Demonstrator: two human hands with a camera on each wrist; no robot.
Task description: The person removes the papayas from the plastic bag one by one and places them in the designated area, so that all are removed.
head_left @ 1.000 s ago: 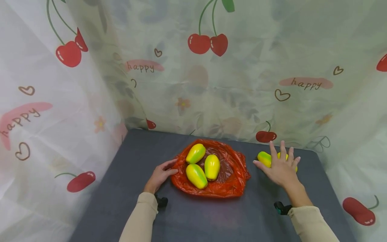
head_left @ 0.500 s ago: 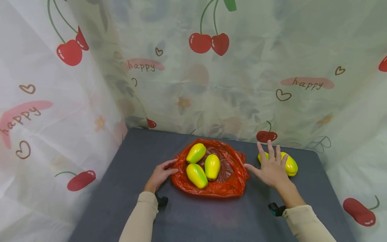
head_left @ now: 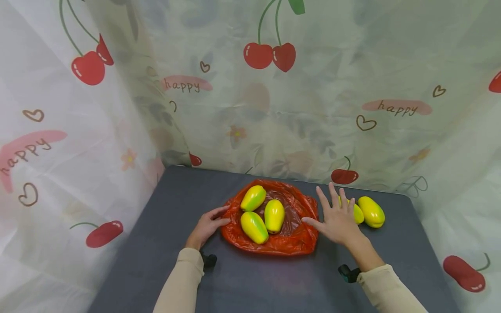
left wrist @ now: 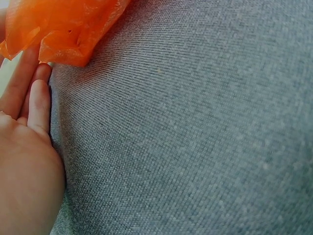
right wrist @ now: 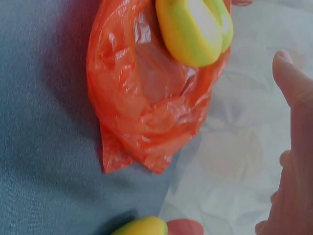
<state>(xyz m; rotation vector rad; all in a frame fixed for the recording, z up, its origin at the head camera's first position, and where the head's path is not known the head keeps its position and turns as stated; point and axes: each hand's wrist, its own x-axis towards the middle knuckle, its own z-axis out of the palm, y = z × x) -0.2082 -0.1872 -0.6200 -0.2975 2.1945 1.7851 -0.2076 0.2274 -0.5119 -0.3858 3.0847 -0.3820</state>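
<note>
A crumpled red plastic bag [head_left: 270,248] lies spread on the table. On it sit three yellow-green papayas [head_left: 275,216], close together. My left hand [head_left: 205,228] is at the bag's left edge; the left wrist view shows its fingers straight, their tips partly covered by the orange-red plastic [left wrist: 73,41]. Thumb and index finger stand apart there. My right hand [head_left: 338,222] hovers with spread fingers, its thumb overlapping the bag's right rim in the head view. Behind it, one papaya [head_left: 358,214] is partly hidden, and another papaya [head_left: 372,212] lies in full sight.
A dark grey cloth-covered table [head_left: 250,287] carries everything. White sheeting with cherry prints [head_left: 313,113] stands at the back and both sides, right up to the table's far edge.
My right hand has moved left, away from the papayas on the right towards the bag, fingers still spread. More of those papayas shows. My left hand and the papayas have stayed put.
</note>
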